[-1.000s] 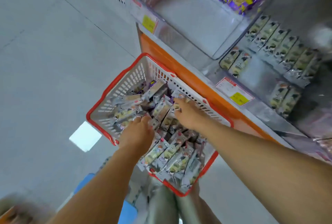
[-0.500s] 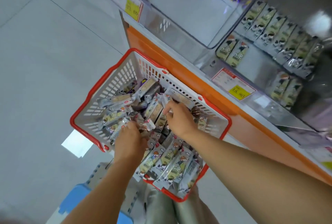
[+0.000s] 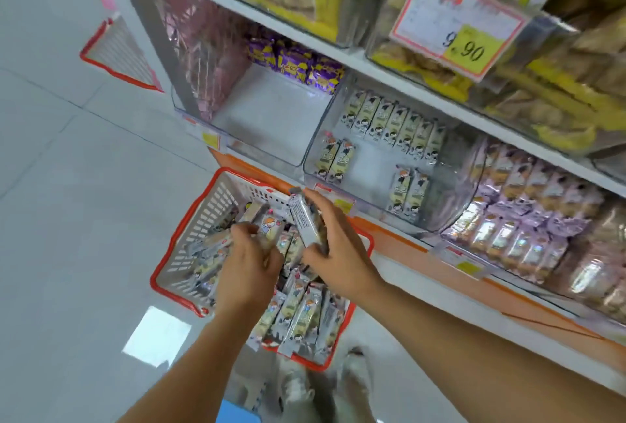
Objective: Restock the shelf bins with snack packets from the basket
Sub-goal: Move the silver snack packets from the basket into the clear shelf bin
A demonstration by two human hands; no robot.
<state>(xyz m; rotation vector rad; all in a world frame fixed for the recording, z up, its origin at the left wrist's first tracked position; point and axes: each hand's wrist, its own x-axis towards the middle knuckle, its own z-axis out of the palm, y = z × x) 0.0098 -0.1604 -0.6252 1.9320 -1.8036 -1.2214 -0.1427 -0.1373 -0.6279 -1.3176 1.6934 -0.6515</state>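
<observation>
Since the shelf (image 3: 389,65) fills the upper right, start there: stacked tiers of clear-fronted bins. My target looks like the clear bin (image 3: 454,195) on the lowest tier, just above and behind the basket. It holds one row of cream packets (image 3: 393,124) standing at the back plus two pairs nearer the front, with bare floor between them, so lots left to fill.

Next the basket (image 3: 206,216), red rim, white lattice walls, just below the bin front, heaped with the same kind of snack packets (image 3: 298,314).

My right hand (image 3: 342,253) is over the basket's far edge, fingers and thumb wrapped round a packet (image 3: 305,219), maybe more than one stacked, printed back showing, top end tilted toward the bin. My left hand (image 3: 247,270) is down in the pile, fingers curled; cannot tell if it has one gripped.

Handling guess: light, long, foil-wrapped bars. The wrapper is probably slick and crinkly and the contents likely brittle, so no squeezing. The best hold looks like across the middle of the long sides, not the crimped ends, which would slip or fold. Several together should stack flat in one grip.
</observation>
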